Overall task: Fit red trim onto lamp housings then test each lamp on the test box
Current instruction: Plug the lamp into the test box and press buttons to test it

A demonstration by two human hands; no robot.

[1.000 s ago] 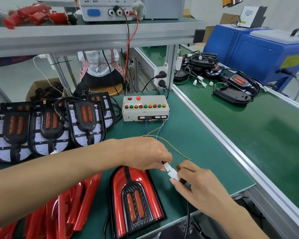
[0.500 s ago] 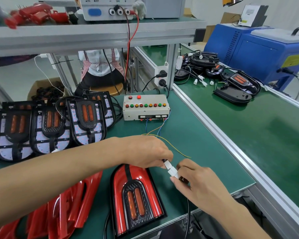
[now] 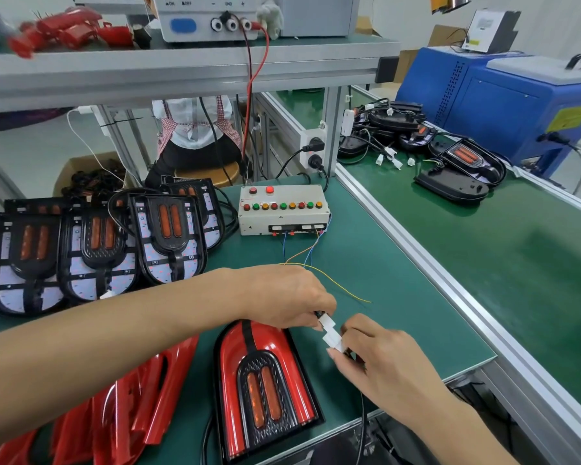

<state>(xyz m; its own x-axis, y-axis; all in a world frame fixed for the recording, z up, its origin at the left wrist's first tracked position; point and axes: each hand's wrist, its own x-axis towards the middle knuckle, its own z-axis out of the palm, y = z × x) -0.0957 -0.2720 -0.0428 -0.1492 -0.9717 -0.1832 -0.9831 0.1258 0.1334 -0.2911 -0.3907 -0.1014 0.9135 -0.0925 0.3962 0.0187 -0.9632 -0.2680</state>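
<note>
Glossy red-trimmed black lamp housing (image 3: 265,387), flat at the green mat's near edge (image 3: 399,280). Left hand (image 3: 289,297) and right hand (image 3: 383,360) each pinch a white plastic connector (image 3: 331,333); bare mat beyond.

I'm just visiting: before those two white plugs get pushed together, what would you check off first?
1. Left hand pinches its white plug: ok.
2. Right hand pinches the other plug: ok.
3. Plugs lined up end to end: not ok, slightly offset.
4. Red trim seated on the lamp: ok.
5. Coloured wires reach the test box: ok.
6. Test box powered: cannot tell.
</note>
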